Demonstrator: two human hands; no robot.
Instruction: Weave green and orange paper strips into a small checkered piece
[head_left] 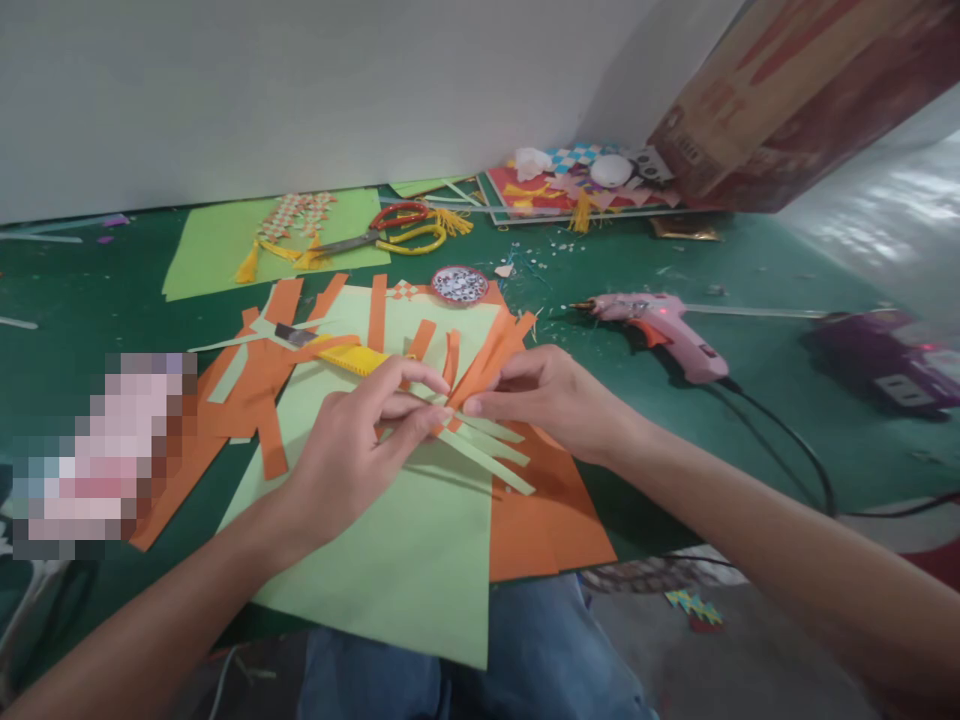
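Observation:
My left hand [358, 440] and my right hand [541, 395] meet over the middle of a green table [750, 400]. Both pinch thin light green paper strips [487, 455], which fan out to the lower right. Orange paper strips [487, 355] lie just behind my right fingers. Under the hands lies a light green paper sheet [405, 550] on top of an orange sheet [547, 520]. A yellow utility knife [337, 352] rests just beyond my left hand.
A pink glue gun [660, 325] with a black cord lies to the right. Red and yellow scissors [390, 228] and a woven paper piece [296, 215] rest on a green sheet at the back. A small round dish [460, 284], more paper crafts [577, 185], a tilted cardboard box [787, 90] and a purple power strip [889, 360] stand around.

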